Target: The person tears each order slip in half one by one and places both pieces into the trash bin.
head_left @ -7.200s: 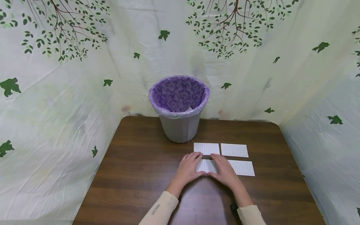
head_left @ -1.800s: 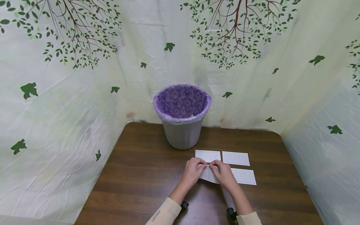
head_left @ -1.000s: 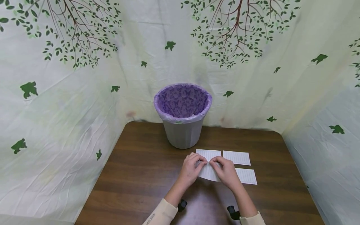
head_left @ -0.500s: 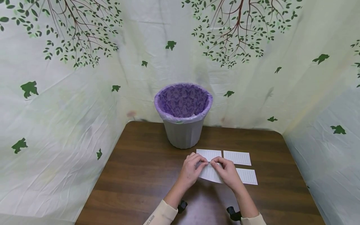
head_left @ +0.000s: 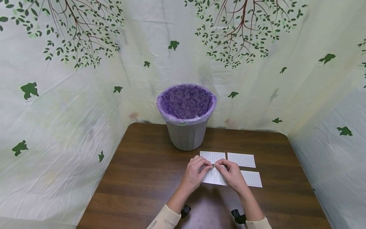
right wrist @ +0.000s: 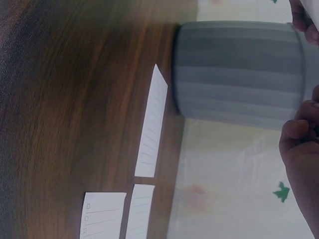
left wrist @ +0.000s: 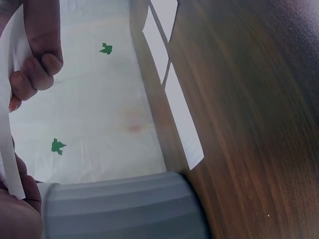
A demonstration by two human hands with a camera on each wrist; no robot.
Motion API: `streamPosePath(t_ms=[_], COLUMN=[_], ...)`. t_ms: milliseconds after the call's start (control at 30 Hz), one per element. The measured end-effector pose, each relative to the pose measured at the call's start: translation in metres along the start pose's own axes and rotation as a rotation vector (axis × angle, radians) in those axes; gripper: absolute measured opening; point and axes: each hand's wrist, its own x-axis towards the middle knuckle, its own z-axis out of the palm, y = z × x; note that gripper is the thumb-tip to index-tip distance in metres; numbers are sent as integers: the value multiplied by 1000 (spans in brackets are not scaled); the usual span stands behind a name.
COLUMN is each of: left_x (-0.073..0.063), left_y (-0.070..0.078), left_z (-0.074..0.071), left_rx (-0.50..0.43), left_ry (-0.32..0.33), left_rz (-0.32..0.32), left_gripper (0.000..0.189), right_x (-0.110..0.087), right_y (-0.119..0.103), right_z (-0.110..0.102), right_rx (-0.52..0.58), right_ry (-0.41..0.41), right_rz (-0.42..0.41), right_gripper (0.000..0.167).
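Note:
Both hands meet at the far edge of a lined white paper slip (head_left: 213, 177) in the head view, raised off the table. On its left part, my left hand (head_left: 193, 171) pinches it between thumb and fingers. Close beside it, my right hand (head_left: 232, 175) pinches the same edge, fingertips nearly touching the left ones. Seen from the left wrist, the slip (left wrist: 6, 129) stretches between the two hands. Three more slips lie flat: a back left slip (head_left: 212, 156), a back right slip (head_left: 241, 160) and a front right slip (head_left: 252, 179) partly behind my right hand.
A grey bin (head_left: 187, 136) with a purple liner (head_left: 186, 103) stands at the table's back, left of the slips; a bit of white shows inside. Behind the brown wooden table (head_left: 137, 165) hangs a pale leaf-print cloth (head_left: 137, 89).
Earlier the slip lay flat under both hands; then its edge was pinched and it came up off the table. Over the last second the hands have hardly moved.

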Motion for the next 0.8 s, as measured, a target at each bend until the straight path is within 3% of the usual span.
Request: streamPosePath(t_ms=[400, 800], left_x=[1, 1], left_y=[10, 15], left_z=[-5, -12], left_rx=[-28, -19], left_ry=[-1, 13], left_rz=[34, 106], left_gripper=[7, 9], right_x=[-1, -2], right_y=[0, 0], right_z=[-2, -5], right_rx=[-22, -74], right_ry=[18, 76], right_rz=[-16, -143], right_gripper=[8, 5])
